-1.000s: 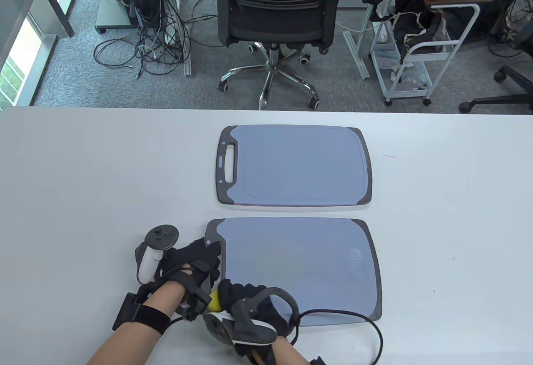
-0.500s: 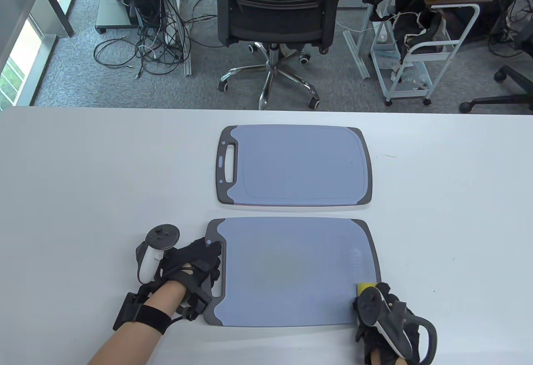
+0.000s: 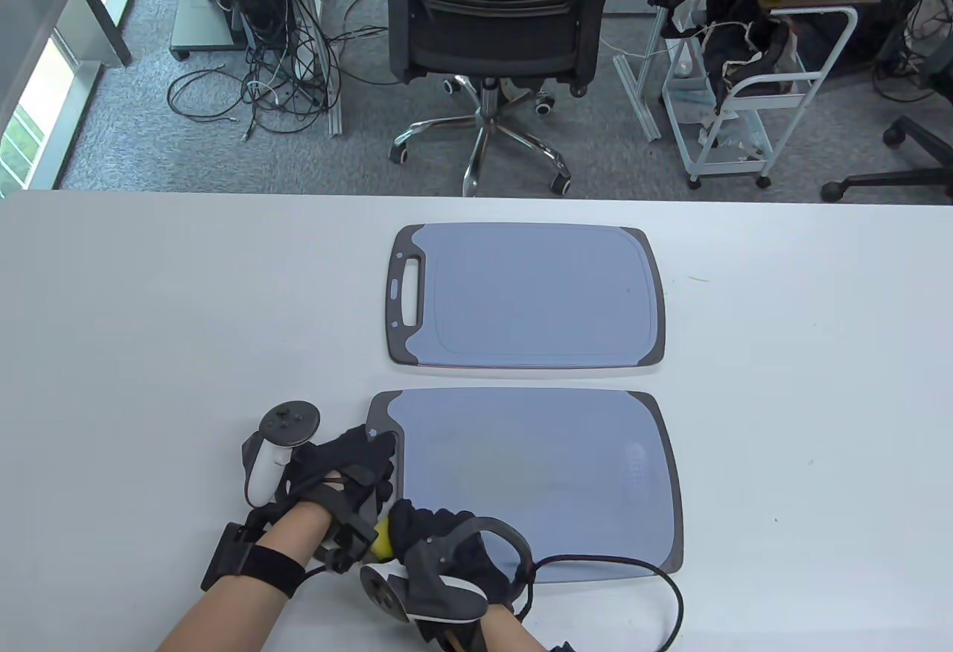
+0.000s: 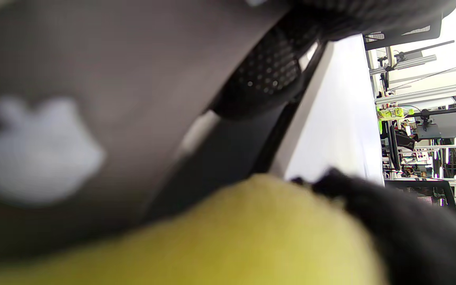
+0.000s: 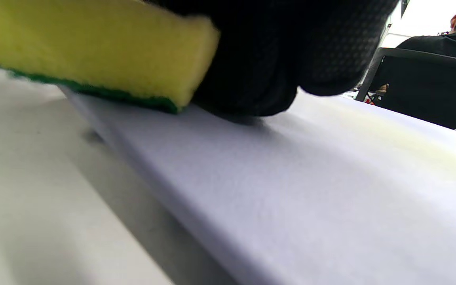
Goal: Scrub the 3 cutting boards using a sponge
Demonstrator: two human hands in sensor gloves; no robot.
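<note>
Scrubbing is under way on the near cutting board (image 3: 536, 481), which lies on the desk (image 3: 149, 324) with its long axis running left to right. The right hand (image 3: 439, 540) clasps the sponge (image 3: 383, 539) at the board's near-left corner, fingers curled over the yellow top. In the right wrist view the sponge (image 5: 93, 51) sits green side down, right at the board's edge, and the fingertips (image 5: 259, 79) beside it touch the board.

The relation that matters: nearly all of the board's face stretches away to the right of the sponge, along the long axis. So the next stroke, by my judgement, has to run rightward, away from the left hand (image 3: 339, 470). That hand lies just beside the sponge, pressing down on the dark handle end; its fingers reach over the end, but whether they hook into the handle slot I cannot tell, so its grip stays uncertain.

The far cutting board (image 3: 525, 296) lies well apart beyond, parallel, handle slot to the left, and neither hand is near it.

Hidden or unclear:
- Only two boards are plainly in view; a thin edge under the far board may be a third, but I cannot be sure.
- The near board's handle slot is covered by the left hand.
- Most of the sponge is masked in the table view.
- The left wrist view is blurred: a yellow mass and dark board edge only.
</note>
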